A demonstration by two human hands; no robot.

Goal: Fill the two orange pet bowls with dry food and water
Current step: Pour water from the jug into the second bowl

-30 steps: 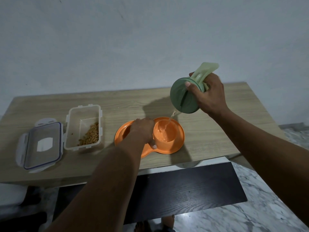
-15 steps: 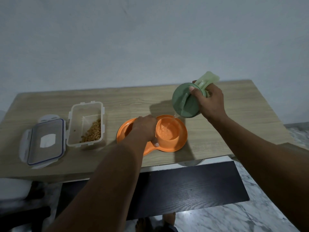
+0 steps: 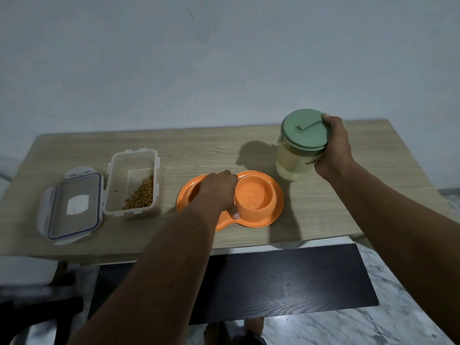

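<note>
The orange double pet bowl (image 3: 272,212) sits near the table's front edge. Its right bowl (image 3: 254,195) holds water. My left hand (image 3: 219,190) rests over the left bowl and hides what is inside it, thumb against the right bowl's wall. My right hand (image 3: 334,148) grips the handle side of a green-lidded water jug (image 3: 298,145), which is upright just behind and to the right of the bowls. I cannot tell whether the jug touches the table.
An open clear food container (image 3: 133,183) with some brown kibble stands to the left of the bowls, and its lid (image 3: 72,205) lies further left. The wooden table (image 3: 348,207) backs onto a plain wall. A dark bench (image 3: 286,282) is below the front edge.
The jug has gone from tilted and pouring into the right bowl to upright, and has moved right and down toward the table. My left hand has stayed on the bowls.
</note>
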